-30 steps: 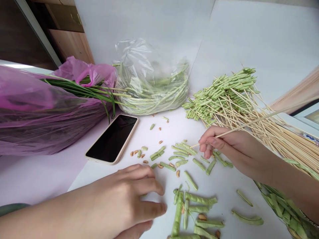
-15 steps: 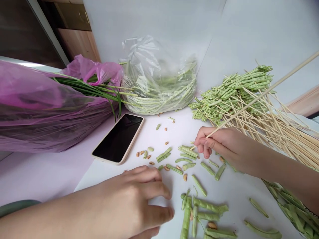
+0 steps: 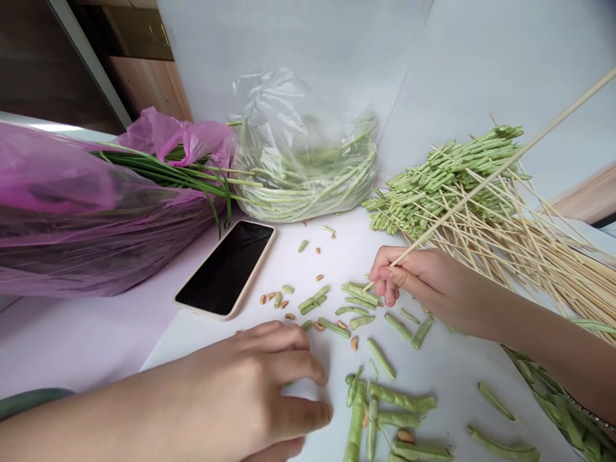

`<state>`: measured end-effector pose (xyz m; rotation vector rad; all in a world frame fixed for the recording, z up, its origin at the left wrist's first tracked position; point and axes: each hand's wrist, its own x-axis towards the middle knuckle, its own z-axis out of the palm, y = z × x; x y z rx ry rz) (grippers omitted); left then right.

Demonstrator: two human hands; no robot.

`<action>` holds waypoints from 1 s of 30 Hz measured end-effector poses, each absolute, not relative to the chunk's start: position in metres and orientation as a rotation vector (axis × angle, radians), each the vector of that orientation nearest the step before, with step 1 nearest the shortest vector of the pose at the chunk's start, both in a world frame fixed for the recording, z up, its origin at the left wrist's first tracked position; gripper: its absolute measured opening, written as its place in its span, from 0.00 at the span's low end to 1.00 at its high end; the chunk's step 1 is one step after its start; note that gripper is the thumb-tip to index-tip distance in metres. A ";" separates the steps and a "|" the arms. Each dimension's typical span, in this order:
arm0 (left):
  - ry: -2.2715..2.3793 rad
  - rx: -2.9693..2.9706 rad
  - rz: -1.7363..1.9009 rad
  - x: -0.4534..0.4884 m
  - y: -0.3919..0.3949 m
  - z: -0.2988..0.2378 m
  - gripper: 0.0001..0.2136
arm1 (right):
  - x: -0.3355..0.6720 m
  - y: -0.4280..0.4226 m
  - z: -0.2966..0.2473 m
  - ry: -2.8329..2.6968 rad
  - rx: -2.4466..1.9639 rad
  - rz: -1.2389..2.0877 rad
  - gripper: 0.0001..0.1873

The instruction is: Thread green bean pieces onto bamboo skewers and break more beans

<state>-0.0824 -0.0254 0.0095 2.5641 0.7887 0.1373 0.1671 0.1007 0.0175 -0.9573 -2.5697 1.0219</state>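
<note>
Bamboo skewer point(image 3: 481, 187) is pinched in my right hand point(image 3: 426, 285), thumb and fingertips closed on it close to the tip, remaining fingers curled in. Long axis runs lower left to upper right at a steep slant, rising off the table, far end leaving frame at the top right edge. Tip pokes just past the fingers, pointing down-left at the cut bean pieces point(image 3: 359, 295). Can't tell from this feed whether it's touching one.

Left hand point(image 3: 240, 385) sits low in frame, fingers half curled and loosely spread, fingertips at or just over the white tabletop point(image 3: 481, 391). Nothing visible in its grip. Closest items are the cut bean pieces and tan bean seeds point(image 3: 274, 298), scattered just above it.

Longer split pods point(image 3: 356, 423) lie along the bottom edge, right of the left hand's fingertips. Threaded skewer pile point(image 3: 433, 176) sits beyond the right hand, beans bunched at the left end, bare sticks fanning out to the right. Another bunch of green beans point(image 3: 558, 404) lies under the right forearm at the lower right.

Further back: phone point(image 3: 226, 266) lying screen up, dark, in a cream case; clear plastic bag point(image 3: 298, 179) of long green beans against the wall; pink plastic bag point(image 3: 72, 205) at left, green stalks point(image 3: 158, 172) sticking out toward the clear bag.
</note>
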 end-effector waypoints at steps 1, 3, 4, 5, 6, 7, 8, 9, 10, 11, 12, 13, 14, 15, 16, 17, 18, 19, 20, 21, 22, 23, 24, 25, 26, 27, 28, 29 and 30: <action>0.791 2.567 0.143 -0.083 -0.026 0.010 0.11 | 0.168 0.100 0.019 -2.541 -0.977 1.002 0.19; 0.793 2.571 0.168 -0.083 -0.026 0.009 0.11 | 0.170 0.099 0.024 -2.480 -1.018 0.962 0.19; 0.790 2.571 0.179 -0.083 -0.027 0.009 0.11 | 0.170 0.098 0.026 -2.458 -1.033 0.952 0.19; 0.785 2.570 0.186 -0.083 -0.027 0.009 0.11 | 0.171 0.097 0.029 -2.443 -1.038 0.948 0.19; 0.779 2.569 0.186 -0.083 -0.027 0.009 0.12 | 0.171 0.097 0.031 -2.434 -1.039 0.948 0.19; 0.779 2.570 0.183 -0.083 -0.026 0.009 0.12 | 0.172 0.096 0.032 -2.430 -1.039 0.951 0.19; 0.778 2.572 0.178 -0.083 -0.026 0.009 0.12 | 0.171 0.096 0.032 -2.432 -1.038 0.957 0.19; 0.780 2.575 0.173 -0.083 -0.026 0.009 0.12 | 0.171 0.095 0.033 -2.437 -1.039 0.963 0.19; 0.784 2.579 0.170 -0.082 -0.026 0.009 0.12 | 0.171 0.095 0.032 -2.439 -1.040 0.969 0.19; 0.788 2.586 0.170 -0.082 -0.026 0.009 0.12 | 0.170 0.095 0.031 -2.435 -1.039 0.986 0.18; 0.786 2.593 0.169 -0.082 -0.026 0.009 0.12 | 0.170 0.095 0.030 -2.409 -1.030 1.035 0.18; 0.784 2.603 0.173 -0.082 -0.027 0.009 0.12 | 0.169 0.095 0.029 -2.364 -1.013 1.106 0.17; 0.780 2.610 0.188 -0.082 -0.028 0.009 0.11 | 0.168 0.094 0.029 -2.311 -0.995 1.181 0.17; 0.785 2.608 0.224 -0.083 -0.029 0.008 0.10 | 0.168 0.093 0.028 -2.246 -0.976 1.268 0.17; 0.806 2.593 0.294 -0.083 -0.030 0.007 0.10 | 0.167 0.092 0.028 -2.172 -0.958 1.369 0.17; 0.854 2.554 0.394 -0.084 -0.032 0.006 0.09 | 0.165 0.091 0.028 -2.089 -0.937 1.479 0.16; 0.935 2.484 0.527 -0.085 -0.032 0.004 0.09 | 0.164 0.088 0.028 -2.004 -0.914 1.589 0.16; 1.043 2.381 0.678 -0.085 -0.033 0.002 0.08 | 0.162 0.085 0.029 -1.916 -0.881 1.697 0.15; 1.155 2.249 0.825 -0.086 -0.033 0.000 0.07 | 0.161 0.082 0.029 -1.826 -0.837 1.807 0.15; 1.248 2.103 0.950 -0.085 -0.032 -0.002 0.06 | 0.159 0.078 0.029 -1.753 -0.788 1.900 0.14; 1.301 1.960 1.044 -0.085 -0.031 -0.004 0.08 | 0.157 0.073 0.029 -1.712 -0.744 1.969 0.13; 1.310 1.831 1.098 -0.083 -0.030 -0.006 0.10 | 0.155 0.069 0.028 -1.693 -0.703 2.019 0.13; 1.282 1.730 1.116 -0.082 -0.028 -0.007 0.11 | 0.153 0.064 0.028 -1.693 -0.669 2.053 0.12; 1.234 1.660 1.109 -0.080 -0.028 -0.008 0.11 | 0.152 0.059 0.027 -1.708 -0.651 2.062 0.12; 1.196 1.611 1.089 -0.079 -0.027 -0.008 0.09 | 0.150 0.055 0.027 -1.737 -0.649 2.046 0.12; 1.172 1.585 1.079 -0.077 -0.027 -0.009 0.08 | 0.150 0.051 0.027 -1.776 -0.666 2.011 0.12; 1.158 1.567 1.073 -0.076 -0.028 -0.008 0.08 | 0.149 0.047 0.027 -1.819 -0.691 1.967 0.12; 1.153 1.555 1.082 -0.076 -0.029 -0.008 0.08 | 0.150 0.045 0.029 -1.857 -0.715 1.924 0.12; 1.150 1.545 1.097 -0.075 -0.030 -0.008 0.08 | 0.151 0.044 0.031 -1.881 -0.735 1.882 0.12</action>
